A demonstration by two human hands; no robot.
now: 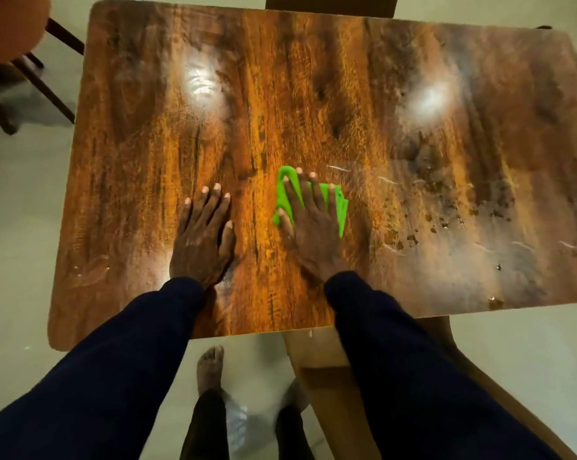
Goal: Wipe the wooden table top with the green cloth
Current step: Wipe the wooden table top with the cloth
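Squarely under right grip (308,227) (flat): cloth (341,212)

Crumpled green cloth (338,207) mid-front on glossy wooden table top (280,94).

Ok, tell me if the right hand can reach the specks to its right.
Probably yes: the right hand, flat on the green cloth, has only bare table top between it and the specks.

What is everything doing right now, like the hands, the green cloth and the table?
green cloth: crumpled flat on the table, pressed under the right hand.
right hand: fingers spread and straight, pressing down on the cloth.
left hand: lying flat on bare wood, holding nothing.
wooden table top: shiny, with dark specks and pale streaks on its right side.
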